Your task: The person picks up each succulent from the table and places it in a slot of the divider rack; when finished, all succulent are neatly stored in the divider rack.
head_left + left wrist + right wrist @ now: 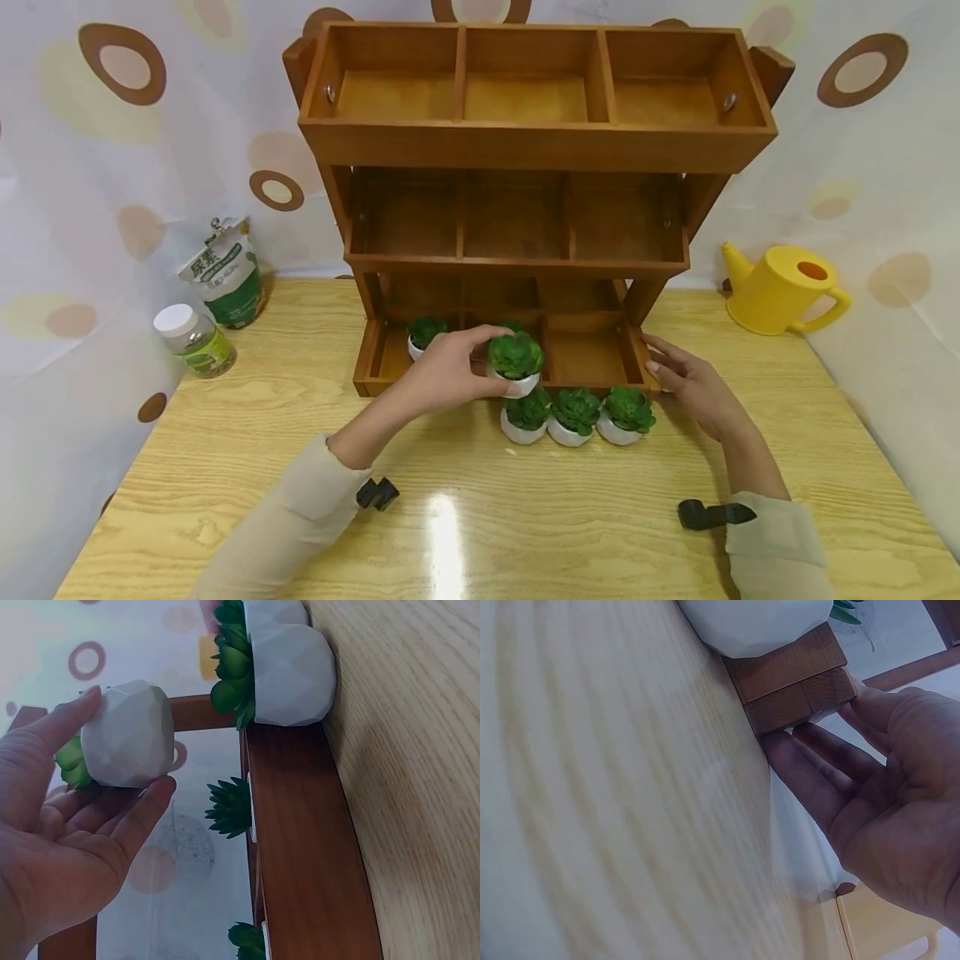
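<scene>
My left hand (450,371) pinches a small succulent in a white faceted pot (516,360), held just above the front of the wooden shelf (517,267). In the left wrist view the thumb and fingertips press on the white pot (129,735) from opposite sides. At the shelf's right end, my right hand (693,383) touches the bottom tier's side board (802,697), its thumb near the top edge and its fingers along the outer face. Three more potted succulents (576,412) stand in a row before the shelf. Another succulent (427,332) sits in the bottom-left compartment; one more is partly hidden behind the held plant.
A yellow watering can (783,287) stands to the shelf's right. On the left are a white-capped jar (197,340) and a green and white pouch (228,279) with a clip. The shelf's upper tiers overhang the bottom one. A patterned curtain (180,167) hangs behind.
</scene>
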A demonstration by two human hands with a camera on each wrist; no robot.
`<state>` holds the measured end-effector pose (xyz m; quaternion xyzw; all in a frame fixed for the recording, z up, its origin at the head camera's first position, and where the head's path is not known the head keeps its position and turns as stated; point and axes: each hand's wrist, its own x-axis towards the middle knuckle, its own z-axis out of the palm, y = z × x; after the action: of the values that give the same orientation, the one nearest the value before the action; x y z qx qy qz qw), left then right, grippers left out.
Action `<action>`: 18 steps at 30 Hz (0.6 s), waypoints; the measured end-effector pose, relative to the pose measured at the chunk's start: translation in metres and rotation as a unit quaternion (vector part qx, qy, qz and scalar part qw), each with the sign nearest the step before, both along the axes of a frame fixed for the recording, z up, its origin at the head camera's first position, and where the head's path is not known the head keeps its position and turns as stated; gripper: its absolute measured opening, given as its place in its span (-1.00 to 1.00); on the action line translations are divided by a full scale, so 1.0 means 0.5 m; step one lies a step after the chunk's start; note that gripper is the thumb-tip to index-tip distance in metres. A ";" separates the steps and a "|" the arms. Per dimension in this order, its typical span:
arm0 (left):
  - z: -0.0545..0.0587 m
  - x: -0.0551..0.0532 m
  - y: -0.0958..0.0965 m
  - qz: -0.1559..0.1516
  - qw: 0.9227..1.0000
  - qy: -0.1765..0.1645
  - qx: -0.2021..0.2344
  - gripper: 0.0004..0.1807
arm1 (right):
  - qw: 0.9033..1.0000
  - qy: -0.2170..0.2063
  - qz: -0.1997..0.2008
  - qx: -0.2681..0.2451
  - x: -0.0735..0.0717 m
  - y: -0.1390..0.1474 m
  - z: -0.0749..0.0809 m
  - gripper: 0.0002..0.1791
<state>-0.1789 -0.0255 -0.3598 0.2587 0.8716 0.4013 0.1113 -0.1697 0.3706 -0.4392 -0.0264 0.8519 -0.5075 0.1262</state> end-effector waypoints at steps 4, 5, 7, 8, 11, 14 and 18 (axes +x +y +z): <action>-0.001 -0.009 0.007 0.000 1.000 0.000 0.004 -0.21 | 1.000 0.000 0.001 0.000 0.001 0.001 0.001 -0.31; -0.001 -0.012 0.010 0.001 1.000 -0.002 0.005 -0.21 | 1.000 0.001 0.001 0.001 0.000 0.002 0.001 -0.30; -0.001 -0.015 0.014 0.001 1.000 -0.006 0.010 -0.22 | 1.000 -0.001 0.001 0.000 0.001 0.003 0.002 -0.30; -0.001 -0.017 0.017 0.001 1.000 -0.008 0.012 -0.22 | 1.000 -0.001 0.000 0.000 0.001 0.003 0.002 -0.30; 0.001 -0.022 0.026 -0.001 1.000 -0.013 0.019 -0.23 | 1.000 -0.002 0.000 -0.003 0.001 0.005 0.002 -0.30; 0.002 -0.026 0.035 -0.005 1.000 -0.010 0.025 -0.24 | 1.000 -0.003 -0.001 -0.006 0.000 0.006 0.000 -0.30; 0.000 -0.032 0.046 -0.015 0.999 -0.006 0.035 -0.27 | 1.000 -0.004 -0.001 -0.004 0.000 0.006 -0.001 -0.29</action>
<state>-0.1948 -0.0024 -0.3599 0.2727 0.8525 0.4312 0.1136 -0.1698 0.3737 -0.4399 -0.0240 0.8492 -0.5116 0.1288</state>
